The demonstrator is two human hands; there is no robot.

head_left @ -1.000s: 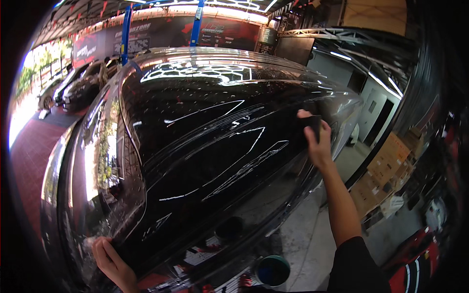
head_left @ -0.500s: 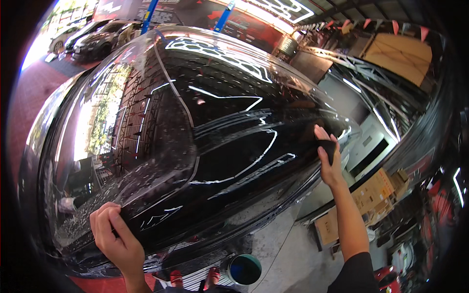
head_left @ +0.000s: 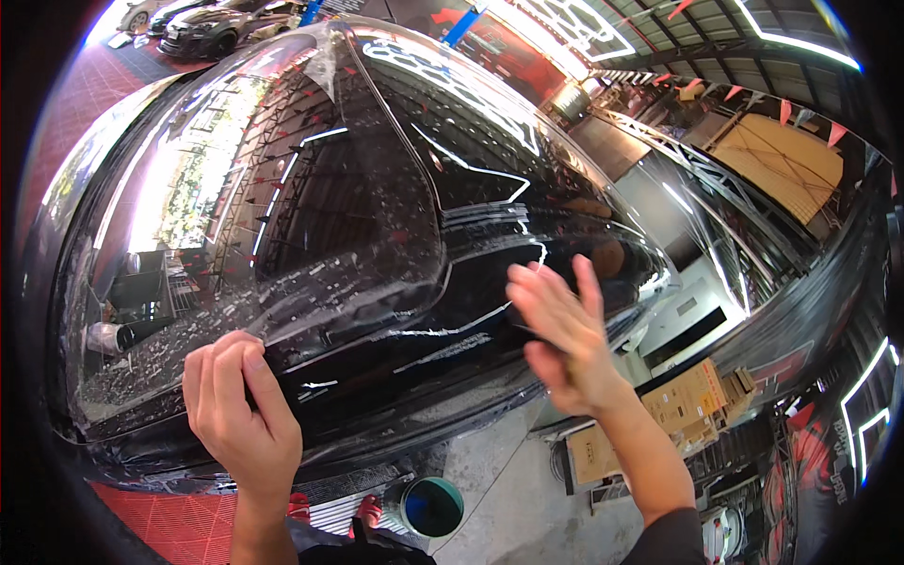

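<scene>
We see a glossy black car panel (head_left: 395,235) spread wide above and ahead of both hands, with a clear wet film (head_left: 311,217) lying over it. Our right hand (head_left: 565,334) lies flat on the film, fingers spread apart, holding nothing. Our left hand (head_left: 240,410) has its grip pinched together on the film's near edge. A round bucket (head_left: 431,506) stands on the floor below, between our wrists.

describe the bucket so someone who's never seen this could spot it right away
Start at the big glossy black car filling the view, then drop to the grey floor below its lower edge, between the two forearms. The bucket stands there: small, round, open-topped, with a teal-blue inside, unlike the brown cardboard boxes to its right.
</scene>
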